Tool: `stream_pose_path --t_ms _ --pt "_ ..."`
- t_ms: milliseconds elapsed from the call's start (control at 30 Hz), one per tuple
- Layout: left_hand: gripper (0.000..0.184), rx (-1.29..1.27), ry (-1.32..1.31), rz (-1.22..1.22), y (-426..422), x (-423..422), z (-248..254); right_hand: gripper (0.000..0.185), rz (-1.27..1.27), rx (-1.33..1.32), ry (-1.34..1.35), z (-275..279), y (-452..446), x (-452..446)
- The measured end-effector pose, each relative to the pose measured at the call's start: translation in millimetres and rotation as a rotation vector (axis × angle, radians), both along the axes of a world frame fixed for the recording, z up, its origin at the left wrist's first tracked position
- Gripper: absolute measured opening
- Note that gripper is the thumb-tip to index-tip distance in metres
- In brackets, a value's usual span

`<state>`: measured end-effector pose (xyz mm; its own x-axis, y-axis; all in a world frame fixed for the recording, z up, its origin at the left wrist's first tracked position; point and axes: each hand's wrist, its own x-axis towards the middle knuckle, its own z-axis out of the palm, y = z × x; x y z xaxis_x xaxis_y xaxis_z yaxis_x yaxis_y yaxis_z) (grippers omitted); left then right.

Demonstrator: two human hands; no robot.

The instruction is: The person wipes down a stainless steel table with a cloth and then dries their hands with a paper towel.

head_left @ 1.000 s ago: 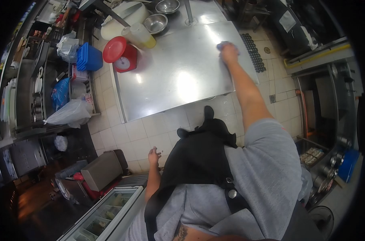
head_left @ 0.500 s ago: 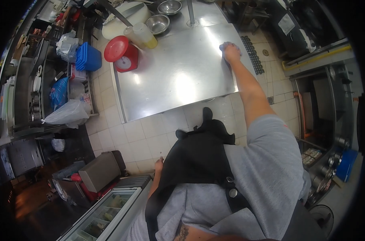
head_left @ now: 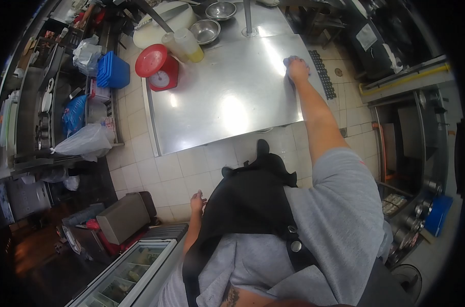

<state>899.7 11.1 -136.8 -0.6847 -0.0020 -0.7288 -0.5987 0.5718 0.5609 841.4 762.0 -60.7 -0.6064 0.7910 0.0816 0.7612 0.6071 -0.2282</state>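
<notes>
At the right end of the steel table (head_left: 201, 112), my right hand (head_left: 298, 70) presses down on a bluish-grey cloth (head_left: 287, 62). The fingers are closed over it, and only a small edge of cloth shows. My right arm is stretched far out over the table. My left hand (head_left: 197, 199) hangs low beside the black apron (head_left: 253, 199), away from the table. It holds nothing that I can see, and its fingers are loosely apart.
A red scale (head_left: 158, 69) stands at the table's left side beside squeeze bottles (head_left: 187, 45). Behind are metal bowls (head_left: 206, 32) and a round white board with a knife (head_left: 163, 20). Blue containers (head_left: 113, 70) sit left. A glass-topped freezer (head_left: 127, 271) is at lower left.
My left hand has swung slightly outward from the apron and shows more. My right hand stays on the cloth near the table's right edge, with only a small shift in view.
</notes>
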Motion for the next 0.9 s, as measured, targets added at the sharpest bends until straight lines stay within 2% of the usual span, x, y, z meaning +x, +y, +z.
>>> stream_pose_path --t_ms 67,133,167,200,267,333,367,467,533,567,600,667,700,767,800,867,900 --pt "0.052 -0.019 -0.019 -0.030 -1.0 0.8 6.5 0.031 -0.026 -0.021 -0.016 -6.5 -8.6 -0.9" --pt "0.052 -0.027 -0.033 -0.065 -7.7 -1.8 -0.5 0.033 0.036 -0.013 0.089 -39.6 -36.1 -13.4" --pt "0.053 -0.085 -0.069 -0.092 -15.7 1.2 -11.5 0.034 0.172 -0.039 0.008 -10.4 -77.1 -9.2" --pt "0.054 -0.142 -0.107 -0.120 -22.3 3.9 -20.1 0.033 0.320 0.026 0.072 -26.7 -107.1 -8.6" --pt "0.054 -0.205 -0.144 -0.180 -32.6 9.5 -36.7 0.036 0.571 0.008 -0.019 16.3 -186.9 10.1" --pt "0.054 -0.191 -0.154 -0.175 -35.0 11.9 -38.9 0.040 0.771 0.050 -0.019 6.8 -236.4 27.9" --pt "0.053 -0.166 -0.155 -0.150 -35.5 11.3 -36.9 0.041 0.841 0.046 0.170 -0.3 -248.5 39.9" --pt "0.053 -0.065 -0.186 0.001 -25.2 8.7 -18.8 0.043 0.943 -0.040 0.261 21.1 -231.9 64.0" --pt "0.053 -0.025 -0.179 0.072 -11.5 3.9 -0.5 0.041 0.976 -0.029 0.173 26.8 -185.5 76.1" --pt "0.053 -0.030 -0.171 0.077 -6.6 2.1 5.9 0.038 0.954 -0.164 0.256 30.3 -152.6 73.8" --pt "0.054 -0.036 -0.109 0.060 0.0 -0.6 16.9 0.032 0.812 -0.031 0.354 20.4 -120.2 72.2" --pt "0.054 -0.007 -0.036 0.049 2.4 -8.5 25.7 0.025 0.426 0.043 0.265 3.1 -41.9 54.8" --pt "0.054 -0.013 -0.031 0.056 1.9 -8.5 29.7 0.030 0.186 0.113 0.229 -12.0 -5.8 42.7" --pt "0.054 -0.001 -0.051 0.113 10.5 -7.2 37.0 0.035 0.013 0.231 0.176 -26.0 54.4 15.9" --pt "0.054 -0.003 -0.045 0.117 12.3 -4.9 35.7 0.035 0.016 0.228 0.182 -34.9 75.8 -10.2" --pt "0.054 -0.026 0.012 0.014 3.1 9.8 29.0 0.035 -0.018 0.199 0.057 -55.6 98.1 -43.9" --pt "0.054 -0.032 0.012 0.011 0.2 16.7 25.1 0.033 -0.038 0.065 0.101 -41.0 81.9 -61.8"
